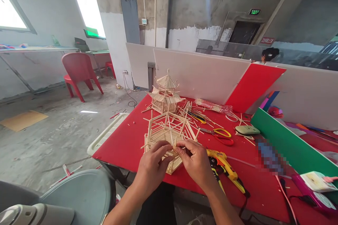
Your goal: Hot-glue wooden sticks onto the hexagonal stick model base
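Note:
A pavilion frame built of thin wooden sticks (155, 130) stands at the near edge of the red table, open at the top. Over its near side, my left hand (155, 160) and my right hand (194, 156) meet with fingertips pinched almost together. Between the fingertips is a pale wooden stick (175, 141) at the frame's upper rim; whether it is fixed to the frame I cannot tell. Behind stands a taller, roofed stick pavilion (167, 93). To the right of my right hand lies a yellow hot glue gun (224, 163), beside yellow-and-black pliers (217, 175).
Scissors (218, 135), a utility knife (197, 117), loose sticks and a bagged stick bundle (213, 106) lie on the red table (121, 140). A green board (285, 144) and power strip (314, 195) are at right. A grey round stool (79, 197) stands at left. A person (269, 55) is beyond the partition.

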`<state>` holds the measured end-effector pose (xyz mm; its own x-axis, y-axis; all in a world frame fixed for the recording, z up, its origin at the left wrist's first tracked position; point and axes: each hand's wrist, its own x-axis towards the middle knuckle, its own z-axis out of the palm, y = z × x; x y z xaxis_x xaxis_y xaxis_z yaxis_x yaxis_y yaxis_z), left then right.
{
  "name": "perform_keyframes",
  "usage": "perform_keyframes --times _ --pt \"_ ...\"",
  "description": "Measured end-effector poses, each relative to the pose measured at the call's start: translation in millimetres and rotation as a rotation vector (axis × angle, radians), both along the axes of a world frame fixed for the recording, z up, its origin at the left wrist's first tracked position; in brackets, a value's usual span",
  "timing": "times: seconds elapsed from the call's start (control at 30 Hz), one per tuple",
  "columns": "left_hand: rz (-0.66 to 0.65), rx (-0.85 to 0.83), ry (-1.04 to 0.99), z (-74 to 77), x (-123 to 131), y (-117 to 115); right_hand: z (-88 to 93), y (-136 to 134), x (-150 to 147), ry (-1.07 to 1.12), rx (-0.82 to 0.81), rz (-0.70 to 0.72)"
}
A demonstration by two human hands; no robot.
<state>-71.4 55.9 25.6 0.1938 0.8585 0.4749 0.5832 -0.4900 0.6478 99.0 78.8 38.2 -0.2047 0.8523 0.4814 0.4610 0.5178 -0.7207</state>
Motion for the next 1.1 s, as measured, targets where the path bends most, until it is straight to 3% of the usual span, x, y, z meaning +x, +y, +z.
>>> perform_keyframes --times 1.1 --pt "-0.011 0.003 0.0 -0.2 -1.1 0.1 3.7 0.2 0.1 0.005 -0.016 0.028"
